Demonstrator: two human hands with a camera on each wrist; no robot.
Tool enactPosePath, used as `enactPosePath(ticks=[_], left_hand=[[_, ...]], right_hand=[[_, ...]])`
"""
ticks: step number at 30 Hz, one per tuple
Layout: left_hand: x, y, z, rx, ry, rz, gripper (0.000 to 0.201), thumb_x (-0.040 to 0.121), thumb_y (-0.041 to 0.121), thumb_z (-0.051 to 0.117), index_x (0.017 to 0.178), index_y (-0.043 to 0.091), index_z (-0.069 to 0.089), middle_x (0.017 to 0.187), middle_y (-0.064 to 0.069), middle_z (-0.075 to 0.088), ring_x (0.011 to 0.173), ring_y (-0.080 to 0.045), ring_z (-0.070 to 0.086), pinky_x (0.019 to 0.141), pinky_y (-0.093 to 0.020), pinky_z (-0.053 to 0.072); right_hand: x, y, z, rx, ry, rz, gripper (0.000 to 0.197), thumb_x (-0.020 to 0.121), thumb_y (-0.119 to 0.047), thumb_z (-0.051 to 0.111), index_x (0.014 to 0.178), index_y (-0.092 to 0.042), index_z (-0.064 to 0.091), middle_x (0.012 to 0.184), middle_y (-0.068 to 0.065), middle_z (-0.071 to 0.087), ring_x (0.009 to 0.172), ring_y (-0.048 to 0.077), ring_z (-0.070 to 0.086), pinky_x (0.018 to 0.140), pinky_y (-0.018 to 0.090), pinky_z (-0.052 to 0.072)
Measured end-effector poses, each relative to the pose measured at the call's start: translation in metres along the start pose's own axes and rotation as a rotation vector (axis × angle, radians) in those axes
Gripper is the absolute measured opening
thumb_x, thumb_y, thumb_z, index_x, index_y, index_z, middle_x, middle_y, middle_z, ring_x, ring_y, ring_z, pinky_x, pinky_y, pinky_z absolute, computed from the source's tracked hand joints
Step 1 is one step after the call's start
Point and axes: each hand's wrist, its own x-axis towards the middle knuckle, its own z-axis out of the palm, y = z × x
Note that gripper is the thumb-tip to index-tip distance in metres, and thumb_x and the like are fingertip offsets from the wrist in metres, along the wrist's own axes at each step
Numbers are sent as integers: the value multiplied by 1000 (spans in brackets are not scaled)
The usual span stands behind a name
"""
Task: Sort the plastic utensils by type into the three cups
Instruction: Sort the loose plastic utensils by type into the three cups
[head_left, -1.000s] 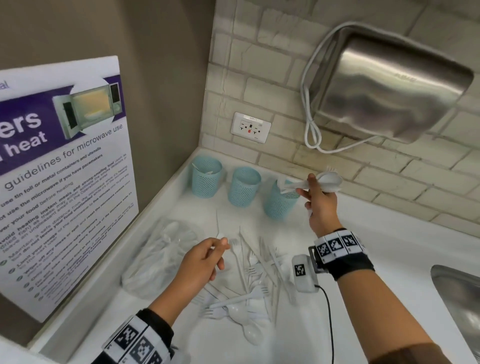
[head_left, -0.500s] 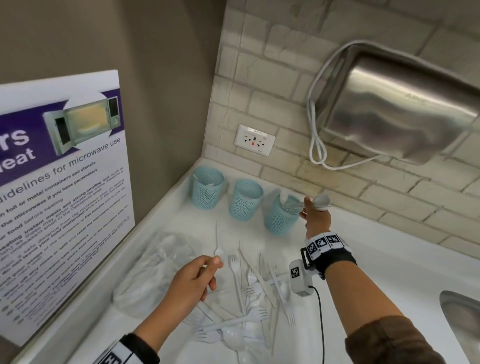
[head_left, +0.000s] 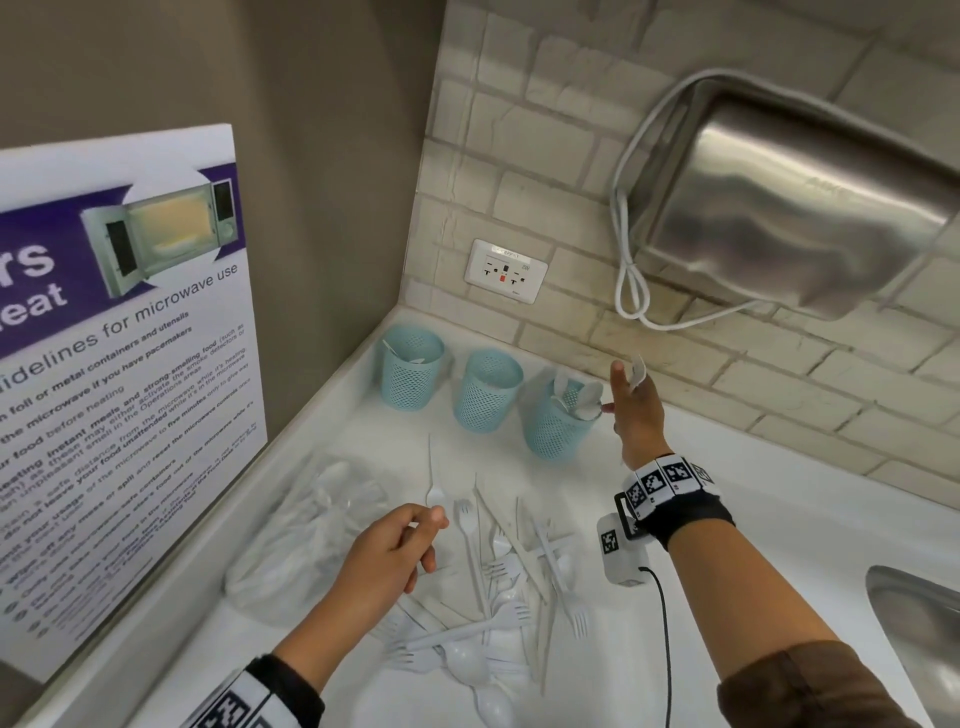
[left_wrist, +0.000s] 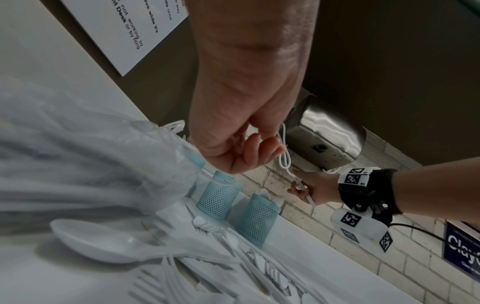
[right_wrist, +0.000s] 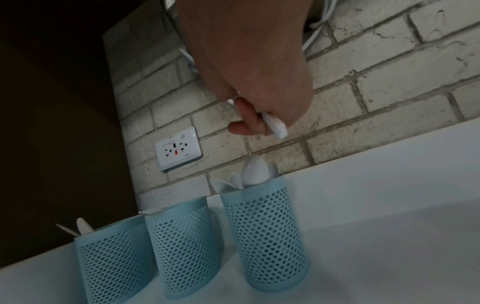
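We see a white counter (head_left: 332, 431) in a corner w/ brick backsplash, steel wall unit (head_left: 795, 208) above right. Three blue mesh cups stand in a row near the back wall: left cup (head_left: 413, 371) has a couple of pieces in it, middle cup (head_left: 488, 389) shows a bit of white at its rim in the right wrist view, right cup (head_left: 558, 423) holds spoons, bowls up. In front lies the unsorted pile (head_left: 509, 587) of white forks, spoons and knives, w/ a clear plastic bag (head_left: 306, 530) just beside it on the left.

Right hand (head_left: 636, 415) hovers just beside the right cup's rim, index finger straight up, other fingers curled round a white utensil (right_wrist: 274, 123); type we can't tell for sure. Left hand (head_left: 389, 556) is over the pile's left edge, fingers curled, pinching the handle end of a thin utensil (head_left: 431, 478) pointing toward the cups; whether it's lifted clear, can't tell.

We judge the step is dropping the right hand's piece into its cup. To do it well: check type vs. contents first, bring it over the mouth, handle down, release low so it doesn't bounce out or tip the light cup. Left hand should lift only one piece, not drag neighbours.
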Motion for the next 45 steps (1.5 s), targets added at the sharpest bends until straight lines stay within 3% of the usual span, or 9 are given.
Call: enactPosePath(ticks=[4, 9, 15, 18, 22, 26, 34, 40, 45], left_hand=[[0, 1, -1, -7, 6, 6, 22, 95, 33, 51, 93, 17, 67, 56, 3, 58, 41, -8, 42, 43, -14, 34], [-2, 2, -1, -13, -3, 5, 22, 95, 32, 51, 93, 16, 67, 57, 2, 58, 40, -7, 41, 43, -13, 34], [-2, 1, -3, -11, 3, -2, 22, 95, 32, 51, 93, 17, 66, 59, 2, 58, 40, -6, 41, 42, -13, 34], [-3, 0, -4, -4, 9, 0, 21, 95, 33, 50, 93, 18, 66, 58, 3, 58, 40, -6, 42, 43, -13, 34], [-3, -1, -4, 5, 9, 0, 22, 96, 34, 50, 94, 19, 66, 59, 3, 59, 42, -6, 43, 44, -13, 35], [-3, -2, -5, 9, 10, -9, 23, 95, 35, 49, 93, 19, 66, 58, 3, 59, 43, -6, 44, 45, -13, 36], [-1, -3, -8, 68, -16, -28, 19, 95, 33, 51, 94, 21, 65, 63, 4, 61, 44, -5, 45, 46, -12, 37], [-5, -11, -24, 481, -254, -44, 22, 89, 42, 59, 107, 29, 59, 88, 6, 64, 67, -2, 55, 63, -14, 44], [-19, -13, -35, 953, -539, -66, 56, 80, 47, 68, 129, 33, 46, 109, 8, 49, 101, -8, 52, 89, -23, 45]], right_hand=[[-9, -4, 6, 82, 19, -72, 51, 90, -64, 32, 127, -36, 53, 128, -1, 60, 96, 16, 54, 84, 31, 43], [-29, -20, 22, 137, -169, -96, 27, 101, -31, 42, 93, -23, 67, 101, 1, 63, 83, 13, 57, 68, 22, 42], [-37, -40, 44, 183, -226, -84, 23, 95, -38, 54, 113, -32, 67, 99, -18, 64, 101, 2, 55, 96, 31, 40], [-35, -42, 54, 182, -172, -134, 20, 99, -32, 48, 108, -26, 65, 92, -3, 68, 87, 5, 57, 94, 32, 40], [-40, -37, 64, 118, -152, -163, 28, 102, -27, 42, 123, -24, 59, 89, -3, 66, 86, 5, 57, 82, 20, 41], [-38, -25, 77, 87, -225, -65, 37, 101, -19, 44, 137, -17, 49, 100, -2, 65, 106, 14, 55, 98, 24, 35], [-49, -21, 67, 58, -362, 8, 42, 96, -15, 50, 138, -19, 46, 109, -2, 65, 104, 15, 58, 100, 33, 43], [-99, -17, 37, -161, -518, -88, 36, 95, -15, 53, 131, -18, 51, 100, 3, 62, 77, 10, 61, 71, 24, 46], [-134, 18, 12, -631, -778, -9, 62, 93, -44, 55, 146, -26, 30, 132, 6, 49, 116, 20, 53, 89, 30, 47]])
